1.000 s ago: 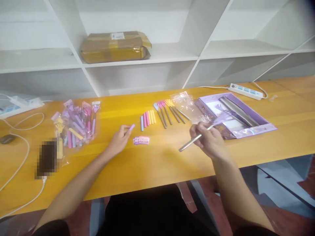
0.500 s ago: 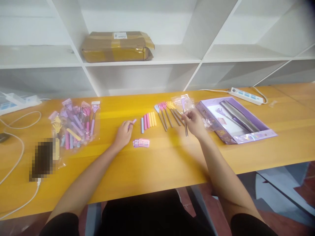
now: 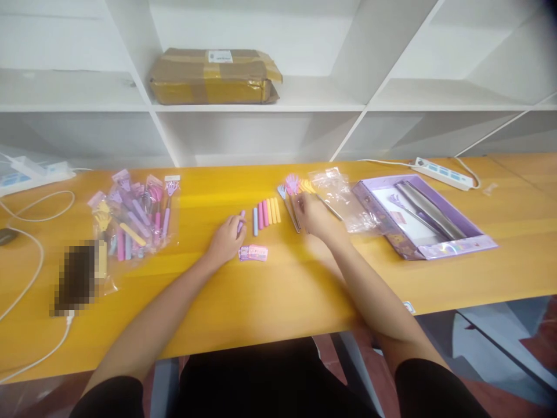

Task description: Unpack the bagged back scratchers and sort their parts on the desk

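Observation:
My left hand is closed on a purple tube, left of a row of blue, pink and yellow tubes. Small printed cards lie just below the row. My right hand is closed over the hand-shaped scratchers, whose heads are blue, pink or purple and yellow. It appears to pinch a metal rod, largely covered by the fingers. Beside it on the right lies a clear plastic wrapper.
Bagged scratchers lie at the left, near a pixelated dark object with a cable. At the right is a purple tray holding metal and purple pieces. Power strips sit at the back; a taped carton is on the shelf.
My right hand has moved left from beside the plastic wrapper to the scratcher group, carrying the purple-headed scratcher. My left hand has shifted slightly, and its purple tube now stands more upright in view.

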Tool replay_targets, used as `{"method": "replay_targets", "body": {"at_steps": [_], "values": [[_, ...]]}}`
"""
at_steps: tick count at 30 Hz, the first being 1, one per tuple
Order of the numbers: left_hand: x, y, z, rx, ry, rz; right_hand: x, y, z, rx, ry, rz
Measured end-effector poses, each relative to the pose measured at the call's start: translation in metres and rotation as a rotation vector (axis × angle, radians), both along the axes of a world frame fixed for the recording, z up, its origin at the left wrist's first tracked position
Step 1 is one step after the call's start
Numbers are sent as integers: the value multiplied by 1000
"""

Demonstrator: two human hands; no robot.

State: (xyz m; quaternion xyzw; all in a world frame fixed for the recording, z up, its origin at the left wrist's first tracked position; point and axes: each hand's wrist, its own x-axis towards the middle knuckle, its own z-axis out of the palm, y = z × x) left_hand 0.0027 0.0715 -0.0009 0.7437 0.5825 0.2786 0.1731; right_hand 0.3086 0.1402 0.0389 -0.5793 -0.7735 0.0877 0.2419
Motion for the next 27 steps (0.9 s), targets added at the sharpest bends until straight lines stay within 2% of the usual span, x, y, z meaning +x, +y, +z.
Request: {"method": "replay_targets", "body": {"at_steps": [7,13,18,23,27], "values": [[3,-2,2,-12,104,-17,-38,6,-10,-108,-325,-1],[4,-2,5,-9,161,-50,-51,9,-11,-197,-436,-20],[4,-1,4,-4,141,-61,-54,10,-19,-142,-413,-23],[3,-1,2,19,84,-114,-47,11,-30,-36,-276,29],[3,0,2,-8,40,-115,-37,-5,-32,18,-188,50]]}}
